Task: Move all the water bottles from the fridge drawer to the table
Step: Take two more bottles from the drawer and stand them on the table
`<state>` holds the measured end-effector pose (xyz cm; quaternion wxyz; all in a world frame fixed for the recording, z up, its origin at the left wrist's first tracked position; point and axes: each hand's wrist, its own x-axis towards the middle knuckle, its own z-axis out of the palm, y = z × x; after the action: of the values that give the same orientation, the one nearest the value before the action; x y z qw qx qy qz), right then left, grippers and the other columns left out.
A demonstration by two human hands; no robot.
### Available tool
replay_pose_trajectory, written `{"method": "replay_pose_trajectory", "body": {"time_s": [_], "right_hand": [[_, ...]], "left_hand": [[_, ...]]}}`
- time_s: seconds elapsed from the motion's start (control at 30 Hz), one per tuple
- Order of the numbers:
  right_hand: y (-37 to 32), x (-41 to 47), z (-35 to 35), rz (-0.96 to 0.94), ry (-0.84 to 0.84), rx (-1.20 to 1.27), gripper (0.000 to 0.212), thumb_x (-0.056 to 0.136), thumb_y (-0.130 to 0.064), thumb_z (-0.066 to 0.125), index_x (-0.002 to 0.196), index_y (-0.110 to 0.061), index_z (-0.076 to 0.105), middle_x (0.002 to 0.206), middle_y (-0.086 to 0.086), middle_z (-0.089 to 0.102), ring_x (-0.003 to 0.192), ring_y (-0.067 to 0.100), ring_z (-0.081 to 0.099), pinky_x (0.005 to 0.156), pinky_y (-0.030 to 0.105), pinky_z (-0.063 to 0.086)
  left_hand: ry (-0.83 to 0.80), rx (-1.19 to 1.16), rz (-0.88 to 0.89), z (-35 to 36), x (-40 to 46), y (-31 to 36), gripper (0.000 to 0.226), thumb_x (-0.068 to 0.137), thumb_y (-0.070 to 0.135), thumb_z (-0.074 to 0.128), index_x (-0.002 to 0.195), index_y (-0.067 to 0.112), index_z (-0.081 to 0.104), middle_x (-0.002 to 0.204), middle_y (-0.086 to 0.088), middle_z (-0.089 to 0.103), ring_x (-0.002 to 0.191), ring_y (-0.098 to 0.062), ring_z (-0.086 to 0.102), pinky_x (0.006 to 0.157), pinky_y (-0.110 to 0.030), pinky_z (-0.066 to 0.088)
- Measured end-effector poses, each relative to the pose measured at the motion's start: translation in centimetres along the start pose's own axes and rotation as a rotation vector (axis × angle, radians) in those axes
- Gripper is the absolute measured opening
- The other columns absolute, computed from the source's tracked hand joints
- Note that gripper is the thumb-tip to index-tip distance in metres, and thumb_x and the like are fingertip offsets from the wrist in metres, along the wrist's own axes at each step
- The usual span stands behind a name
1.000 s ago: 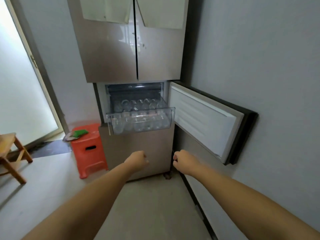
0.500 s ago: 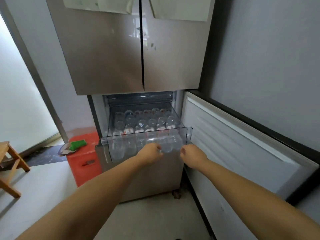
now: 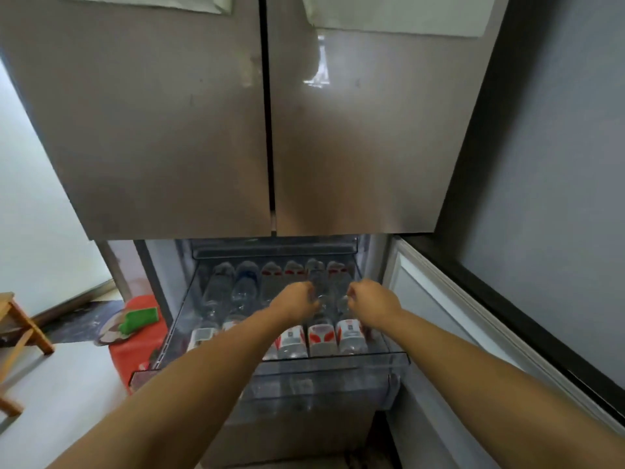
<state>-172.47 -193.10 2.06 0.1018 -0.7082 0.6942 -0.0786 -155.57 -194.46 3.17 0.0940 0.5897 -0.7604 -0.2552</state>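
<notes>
A: Reaching mid-frame, your left grip (image 3: 297, 299) and right grip (image 3: 368, 299) are curled over the bottles (image 3: 319, 336) in the drawer (image 3: 324, 365); gripping anything? Can't tell.

B: Packed tight, wet plastic may slip.

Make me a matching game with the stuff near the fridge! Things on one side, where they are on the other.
Things:
1. water bottles
2. green sponge
3. wooden stool
4. left hand

Places:
A. on the red plastic stool
B. far left on the floor
C. lying in the fridge drawer
D. reaching over the bottles

Pairs: 1-C, 2-A, 3-B, 4-D
</notes>
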Motion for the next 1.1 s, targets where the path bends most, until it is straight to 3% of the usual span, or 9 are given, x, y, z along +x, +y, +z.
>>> {"method": "replay_pose_trajectory", "body": {"time_s": [0.17,0.4,0.57,0.67,0.73,0.8,0.93,1.03,1.1], "right_hand": [[0.3,4.3,4.1,0.038,-0.148,0.036,0.04,0.093,-0.019,0.049,0.132,-0.007,0.047,0.135,0.016,0.044,0.118,0.034,0.051,0.096,0.038,0.046],[1.3,8.5,7.6,0.111,-0.17,0.002,0.073,0.09,-0.013,0.055,0.151,-0.012,0.015,0.156,0.017,0.013,0.141,0.032,0.024,0.112,0.041,0.034],[0.3,11.0,8.8,0.199,-0.241,-0.241,0.068,0.098,-0.013,0.043,0.153,-0.008,0.003,0.158,0.022,0.007,0.146,0.035,0.013,0.112,0.044,0.032],[0.1,11.3,9.6,0.18,-0.232,-0.382,0.068,0.1,-0.021,0.038,0.154,-0.012,-0.002,0.157,0.027,0.008,0.144,0.038,0.015,0.115,0.044,0.023],[0.1,11.3,9.7,0.163,-0.145,-0.414,0.072,0.096,-0.025,0.049,0.154,-0.017,0.008,0.153,0.032,0.018,0.14,0.04,0.026,0.111,0.045,0.027],[0.2,11.3,9.6,0.149,-0.04,-0.421,0.076,0.082,-0.029,0.069,0.149,-0.022,0.034,0.141,0.035,0.04,0.126,0.042,0.046,0.101,0.043,0.041],[-0.2,11.0,9.1,0.167,-0.029,-0.42,0.081,0.049,-0.036,0.089,0.124,-0.019,0.065,0.107,0.028,0.065,0.096,0.037,0.065,0.081,0.038,0.052],[-0.3,9.4,9.1,0.147,-0.082,-0.369,0.07,0.088,-0.028,0.059,0.148,-0.012,0.028,0.139,0.026,0.041,0.125,0.039,0.043,0.103,0.042,0.035],[-0.3,8.2,9.0,0.159,-0.107,-0.33,0.067,0.095,-0.023,0.047,0.151,-0.009,0.013,0.146,0.024,0.032,0.132,0.038,0.034,0.106,0.044,0.029]], "left_hand": [[-0.145,0.065,-0.028,3.2,4.8,-1.4,0.036,0.092,0.031,0.051,0.121,0.01,0.056,0.123,-0.013,0.06,0.108,-0.029,0.058,0.088,-0.034,0.049],[-0.115,0.246,0.034,6.4,11.5,-2.7,0.067,0.087,0.04,0.055,0.144,0.017,0.029,0.145,-0.014,0.034,0.131,-0.032,0.036,0.108,-0.045,0.036],[-0.057,0.424,0.084,8.8,14.9,-3.8,0.099,0.077,0.054,0.06,0.151,0.02,0.003,0.155,-0.016,0.007,0.142,-0.035,0.018,0.116,-0.048,0.021],[0.014,0.464,0.101,9.5,15.5,-4.2,0.095,0.078,0.052,0.059,0.15,0.026,0.003,0.156,-0.019,0.004,0.142,-0.039,0.015,0.117,-0.05,0.015],[0.023,0.465,0.121,9.8,15.7,-4.5,0.091,0.078,0.052,0.058,0.15,0.03,0.007,0.157,-0.021,0.004,0.143,-0.04,0.011,0.117,-0.053,0.011],[-0.006,0.472,0.129,10.0,15.8,-4.6,0.093,0.078,0.051,0.06,0.151,0.028,0.006,0.157,-0.023,0.001,0.145,-0.042,0.006,0.116,-0.056,0.006],[-0.021,0.486,0.147,9.7,15.2,-4.1,0.096,0.08,0.051,0.061,0.152,0.023,0.003,0.157,-0.024,0.0,0.145,-0.042,0.003,0.117,-0.055,0.005],[-0.039,0.494,0.169,9.8,13.6,-4.0,0.096,0.082,0.047,0.06,0.152,0.016,0.002,0.156,-0.023,0.009,0.145,-0.039,0.008,0.119,-0.052,0.006],[-0.018,0.501,0.181,10.2,12.5,-4.3,0.093,0.08,0.047,0.061,0.15,0.011,0.01,0.152,-0.023,0.02,0.142,-0.037,0.018,0.119,-0.048,0.01]]}}
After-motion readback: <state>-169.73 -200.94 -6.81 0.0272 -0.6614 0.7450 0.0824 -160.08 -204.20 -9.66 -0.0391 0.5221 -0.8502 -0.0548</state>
